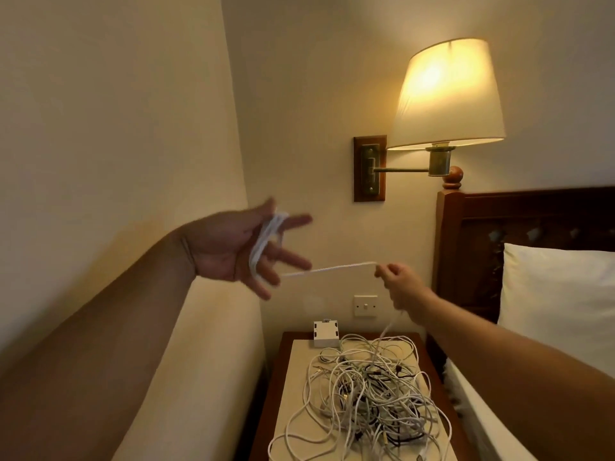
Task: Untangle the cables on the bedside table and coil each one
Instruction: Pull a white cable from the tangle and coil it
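Observation:
A white cable (327, 269) stretches taut between my two hands, raised above the bedside table (286, 387). My left hand (243, 251) is spread with palm up, and several loops of that cable are wound around its fingers. My right hand (397, 282) pinches the same cable, which then drops from it down into a tangled heap of white and dark cables (369, 390) lying on the table's pale top.
A white power adapter box (326, 334) sits at the table's back edge. A wall switch (365, 306) is behind it. A lit swing-arm lamp (446, 98) hangs above. The bed's wooden headboard (519, 227) and a white pillow (559, 294) are at the right, a pale wall at the left.

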